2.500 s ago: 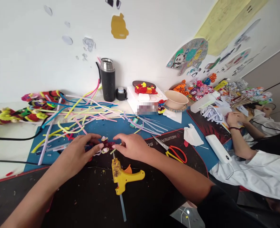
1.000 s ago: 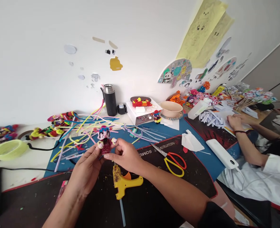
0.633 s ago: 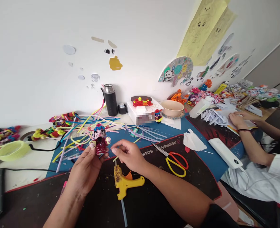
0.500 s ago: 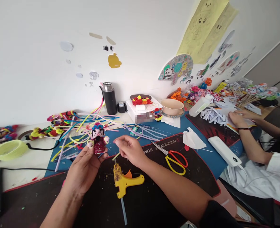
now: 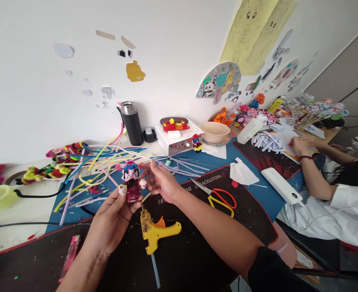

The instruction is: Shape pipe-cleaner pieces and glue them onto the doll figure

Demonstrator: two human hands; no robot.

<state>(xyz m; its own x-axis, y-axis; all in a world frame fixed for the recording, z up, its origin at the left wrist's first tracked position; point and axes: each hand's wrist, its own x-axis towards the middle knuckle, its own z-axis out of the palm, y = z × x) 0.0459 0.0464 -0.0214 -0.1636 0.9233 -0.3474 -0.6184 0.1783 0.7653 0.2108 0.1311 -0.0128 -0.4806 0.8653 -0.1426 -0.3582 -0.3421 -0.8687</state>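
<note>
My left hand [image 5: 118,215] grips a small doll [image 5: 133,184] low on its body and holds it upright. The doll has a blue and red headdress, a white painted face, a dark red glittery body and pale round hands. My right hand [image 5: 162,182] is beside the doll's head and arm, its thumb and fingers apart and half curled. Whether its fingertips touch the doll I cannot tell. Below the hands a yellow glue gun [image 5: 157,233] lies on the black mat, a glue stick [image 5: 155,269] poking out of its back end.
Right of the glue gun are scissors [image 5: 217,198] with red and yellow handles. Fuzzy craft stems [image 5: 84,178] spread behind the doll. Farther back stand a black thermos [image 5: 132,125], a white box [image 5: 179,142] and a bowl [image 5: 215,134]. Another person's hands [image 5: 302,146] handle paper strips at right.
My right hand has moved in against the doll's side, and its fingers have spread from a near pinch. The doll remains in my left hand. The view has shifted slightly.
</note>
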